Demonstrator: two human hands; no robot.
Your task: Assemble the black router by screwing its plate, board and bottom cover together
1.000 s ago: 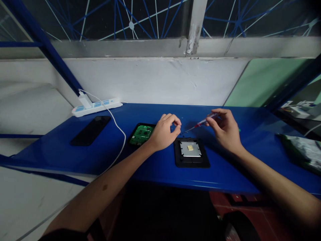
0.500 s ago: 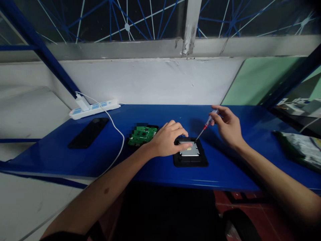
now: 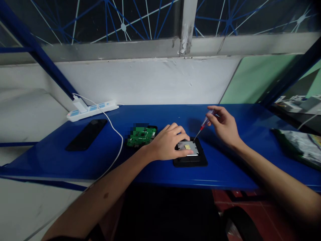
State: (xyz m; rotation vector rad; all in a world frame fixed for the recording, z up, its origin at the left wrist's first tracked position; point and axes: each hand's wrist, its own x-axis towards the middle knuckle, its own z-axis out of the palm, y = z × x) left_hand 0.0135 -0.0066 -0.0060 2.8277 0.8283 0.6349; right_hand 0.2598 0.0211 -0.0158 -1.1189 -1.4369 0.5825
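In the head view a black plastic casing (image 3: 202,160) lies flat on the blue table, with a silver metal plate (image 3: 194,151) set in it and a small yellowish square on the plate. My left hand (image 3: 170,142) rests over the casing's left side, fingers apart, thumb lying along the plate and forefinger near its upper edge. Closed around the clear handle of a screwdriver (image 3: 203,124) is my right hand (image 3: 224,126). The screwdriver leans, its tip down at the plate's upper right corner; any screw there is too small to make out.
Left of my left hand sits a green circuit board (image 3: 141,135), partly pixelated. Further left lie a black phone (image 3: 86,135) and a white power strip (image 3: 94,110) with a charger and white cable (image 3: 116,130). A silvery bag (image 3: 298,147) lies at the far right.
My left thumb has shifted lower on the plate, uncovering more of the yellowish square. The screwdriver stays at the same corner in my right hand. The whole view has shifted slightly.
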